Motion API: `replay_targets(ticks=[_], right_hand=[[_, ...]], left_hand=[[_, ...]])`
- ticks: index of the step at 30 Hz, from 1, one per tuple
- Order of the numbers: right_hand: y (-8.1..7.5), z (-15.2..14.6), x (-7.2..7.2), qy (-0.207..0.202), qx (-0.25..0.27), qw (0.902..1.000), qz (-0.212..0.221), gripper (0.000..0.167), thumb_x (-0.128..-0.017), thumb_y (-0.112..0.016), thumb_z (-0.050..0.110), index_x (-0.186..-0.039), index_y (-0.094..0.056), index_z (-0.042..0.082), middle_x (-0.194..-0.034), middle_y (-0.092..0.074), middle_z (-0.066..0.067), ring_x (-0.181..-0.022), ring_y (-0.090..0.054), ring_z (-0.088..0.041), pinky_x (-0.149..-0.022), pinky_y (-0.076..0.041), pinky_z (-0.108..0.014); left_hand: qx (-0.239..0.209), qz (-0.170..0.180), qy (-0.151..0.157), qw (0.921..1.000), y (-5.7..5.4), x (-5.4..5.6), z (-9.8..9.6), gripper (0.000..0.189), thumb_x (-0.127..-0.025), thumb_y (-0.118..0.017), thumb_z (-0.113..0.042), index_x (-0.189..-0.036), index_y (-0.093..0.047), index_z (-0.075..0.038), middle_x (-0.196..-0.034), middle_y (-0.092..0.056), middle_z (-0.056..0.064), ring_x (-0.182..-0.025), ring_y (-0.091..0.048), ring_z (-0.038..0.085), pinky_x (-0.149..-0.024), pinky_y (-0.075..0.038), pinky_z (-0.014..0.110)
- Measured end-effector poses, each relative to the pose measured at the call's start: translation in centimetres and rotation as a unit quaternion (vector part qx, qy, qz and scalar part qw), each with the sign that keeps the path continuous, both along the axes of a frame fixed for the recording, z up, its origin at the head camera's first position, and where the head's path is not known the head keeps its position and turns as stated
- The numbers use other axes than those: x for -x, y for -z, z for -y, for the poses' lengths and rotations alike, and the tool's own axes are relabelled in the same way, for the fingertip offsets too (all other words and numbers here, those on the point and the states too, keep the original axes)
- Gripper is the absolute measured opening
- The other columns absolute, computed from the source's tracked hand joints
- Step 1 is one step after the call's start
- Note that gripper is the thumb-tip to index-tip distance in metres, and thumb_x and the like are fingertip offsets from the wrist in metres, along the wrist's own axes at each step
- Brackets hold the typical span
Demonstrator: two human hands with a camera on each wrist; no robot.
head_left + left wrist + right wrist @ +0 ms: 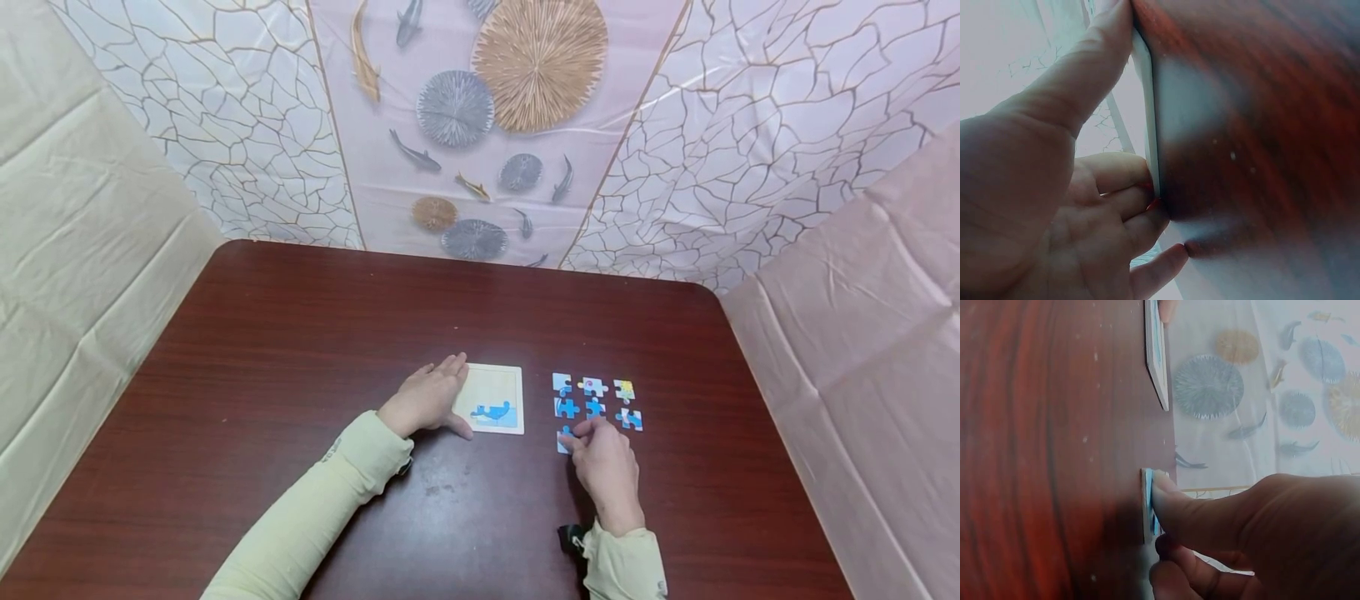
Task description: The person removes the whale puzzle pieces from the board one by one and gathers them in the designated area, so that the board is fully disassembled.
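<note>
A light wooden puzzle board (491,382) lies flat on the table, with a blue picture piece (495,414) set in its near right corner. My left hand (429,398) holds the board's left side, thumb at the near corner and fingers by the far one. In the left wrist view, its bent fingers (1125,172) meet the board's pale edge (1147,112). To the right, my right hand (606,467) pinches a blue and white jigsaw piece (562,444). In the right wrist view, the thumb (1175,503) lies on this piece (1146,503), close to the tabletop.
Several loose jigsaw pieces (566,407) lie in rows just beyond my right hand, among them a yellow-patterned piece (624,388). The dark red wooden table (315,317) ends at a patterned cloth wall (465,192), with pale cloth at both sides.
</note>
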State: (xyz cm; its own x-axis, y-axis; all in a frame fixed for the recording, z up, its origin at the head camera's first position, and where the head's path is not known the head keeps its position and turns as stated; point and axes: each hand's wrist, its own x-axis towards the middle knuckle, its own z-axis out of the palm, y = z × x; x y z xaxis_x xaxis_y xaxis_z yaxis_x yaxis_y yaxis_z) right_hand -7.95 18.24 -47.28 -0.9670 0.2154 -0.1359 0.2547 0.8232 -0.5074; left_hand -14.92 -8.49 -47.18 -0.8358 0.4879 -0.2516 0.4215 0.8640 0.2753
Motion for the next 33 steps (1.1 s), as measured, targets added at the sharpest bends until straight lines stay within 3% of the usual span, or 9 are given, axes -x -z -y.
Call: replay_targets(ticks=[7, 13, 19, 27, 33], right_hand=[[-0.3, 0.5, 0.0, -0.029, -0.038, 0.9985, -0.028, 0.015, -0.084, -0.076, 0.022, -0.085, -0.068, 0.010, -0.069, -0.063, 0.002, -0.060, -0.057, -0.017, -0.055, -0.047, -0.042], [-1.0, 1.6, -0.1, -0.044, -0.029, 0.9976, -0.045, 0.006, -0.084, -0.073, 0.018, -0.086, -0.069, 0.014, -0.071, -0.062, 0.005, -0.063, -0.058, -0.015, -0.059, -0.047, -0.044], [-1.3, 3.9, 0.3, -0.084, -0.035, 0.9929, -0.077, 0.013, -0.085, -0.075, 0.022, -0.092, -0.069, 0.013, -0.075, -0.060, 0.004, -0.065, -0.056, -0.015, -0.057, -0.047, -0.040], [-1.5, 7.6, 1.2, -0.170, -0.052, 0.9786, -0.103, 0.016, -0.085, -0.073, 0.020, -0.097, -0.070, 0.009, -0.077, -0.053, 0.001, -0.062, -0.050, -0.014, -0.050, -0.043, -0.031], [-1.2, 9.1, 1.9, -0.202, -0.067, 0.9723, -0.096, 0.031, -0.084, -0.076, 0.023, -0.110, -0.072, 0.009, -0.089, -0.054, -0.005, -0.073, -0.055, -0.019, -0.060, -0.051, -0.037]], left_hand=[[0.003, -0.007, 0.002, 1.0000, 0.0, 0.1, 0.1, 0.116, -0.067, -0.077, -0.063, -0.151, -0.030, 0.002, -0.160, -0.018, 0.015, -0.147, -0.018, 0.026, -0.114, -0.025, 0.047], [0.003, -0.004, -0.001, 1.0000, -0.2, 0.1, 0.1, 0.116, -0.067, -0.077, -0.063, -0.151, -0.029, 0.001, -0.160, -0.018, 0.014, -0.147, -0.017, 0.026, -0.114, -0.024, 0.047], [0.003, -0.004, 0.000, 1.0000, 0.0, -0.1, 0.1, 0.116, -0.067, -0.078, -0.063, -0.151, -0.029, 0.001, -0.160, -0.019, 0.014, -0.147, -0.017, 0.025, -0.114, -0.025, 0.046], [-0.003, -0.007, -0.001, 1.0000, 0.1, -0.1, 0.2, 0.117, -0.065, -0.078, -0.064, -0.150, -0.032, 0.001, -0.159, -0.020, 0.014, -0.146, -0.019, 0.025, -0.114, -0.026, 0.047], [0.002, -0.014, 0.000, 0.9999, 0.1, -0.2, 0.2, 0.115, -0.066, -0.076, -0.065, -0.150, -0.032, 0.000, -0.159, -0.021, 0.013, -0.146, -0.020, 0.025, -0.113, -0.026, 0.047]])
